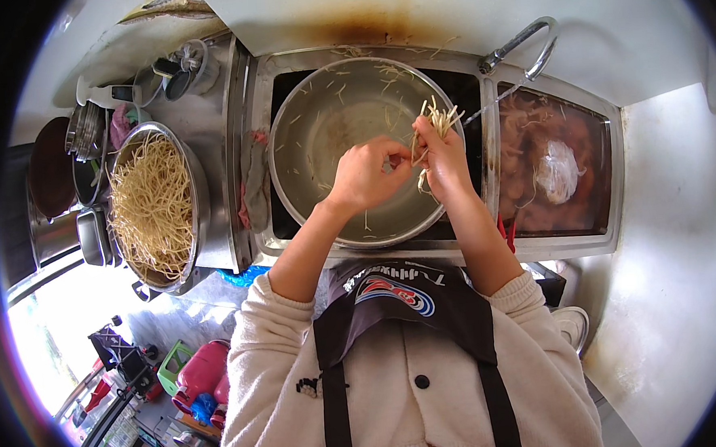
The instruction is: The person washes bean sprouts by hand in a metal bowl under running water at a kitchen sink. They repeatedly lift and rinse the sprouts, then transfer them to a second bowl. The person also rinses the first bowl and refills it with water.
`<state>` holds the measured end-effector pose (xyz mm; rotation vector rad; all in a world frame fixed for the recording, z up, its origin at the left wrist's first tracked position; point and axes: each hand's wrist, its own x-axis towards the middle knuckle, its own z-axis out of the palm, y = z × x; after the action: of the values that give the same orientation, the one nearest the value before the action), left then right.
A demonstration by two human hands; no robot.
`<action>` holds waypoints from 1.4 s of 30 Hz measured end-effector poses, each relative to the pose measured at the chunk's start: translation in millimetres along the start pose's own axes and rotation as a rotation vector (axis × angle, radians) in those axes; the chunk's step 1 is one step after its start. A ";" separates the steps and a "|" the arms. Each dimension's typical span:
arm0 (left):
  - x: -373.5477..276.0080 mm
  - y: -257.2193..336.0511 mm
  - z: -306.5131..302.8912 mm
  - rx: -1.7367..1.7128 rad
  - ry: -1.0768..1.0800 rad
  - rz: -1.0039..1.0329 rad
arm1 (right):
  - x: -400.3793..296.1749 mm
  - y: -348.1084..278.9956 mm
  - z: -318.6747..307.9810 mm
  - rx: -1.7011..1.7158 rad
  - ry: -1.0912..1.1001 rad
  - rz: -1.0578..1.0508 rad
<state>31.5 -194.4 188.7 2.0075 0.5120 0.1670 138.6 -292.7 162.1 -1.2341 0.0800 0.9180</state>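
Observation:
My right hand is closed around a small bunch of pale, thin root-like strands. Their ends fan out above the thumb, and a few hang below the palm. Beside it, my left hand pinches the side of the same bunch between thumb and fingertips. Both hands are over a large round stainless steel basin set in the left sink bowl. Shallow water and scattered strand bits lie in it. A metal bowl to the left is heaped with similar strands.
From the faucet a thin stream runs toward the basin. The right sink bowl holds reddish water, pinkish pieces like raw meat and a white plastic bag. Rags lie left of the basin. Pots and containers stand at far left.

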 end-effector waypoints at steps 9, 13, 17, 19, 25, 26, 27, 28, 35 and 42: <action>-4.4 -0.2 11.5 -0.106 0.094 -0.160 | 0.7 11.0 -4.0 -0.223 0.093 -0.198; -1.1 -15.0 21.3 -0.041 0.173 -0.250 | -9.7 15.7 7.2 -0.690 0.227 -0.944; -3.3 -35.8 26.9 0.229 0.299 -0.138 | -16.9 13.7 9.5 -0.507 0.195 -0.806; -9.0 -44.8 24.2 0.103 0.251 -0.229 | -6.4 3.7 -0.2 -0.519 0.138 -0.653; -6.1 -51.4 8.8 -1.005 -0.030 -0.621 | -10.2 16.3 -23.9 0.030 -0.033 0.172; -5.1 -49.6 5.9 -1.233 -0.080 -0.675 | -12.2 20.8 -23.6 0.075 -0.086 0.193; -4.4 -46.7 5.4 -1.268 -0.082 -0.656 | -14.1 24.0 -23.1 0.078 -0.085 0.216; -4.0 -43.2 6.9 -1.296 -0.053 -0.657 | -16.2 27.6 -21.2 0.082 -0.082 0.239; 5.0 -43.4 26.4 -1.292 -0.126 -0.638 | -11.8 36.5 -16.8 -0.316 -0.268 0.058; -26.4 -115.9 51.9 0.365 -0.278 -0.451 | 11.6 28.5 -57.0 0.074 -0.044 0.146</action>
<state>-8.0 -202.0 65.4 2.1572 0.8419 -0.5070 151.5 -332.6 112.8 -1.1497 0.1701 1.0595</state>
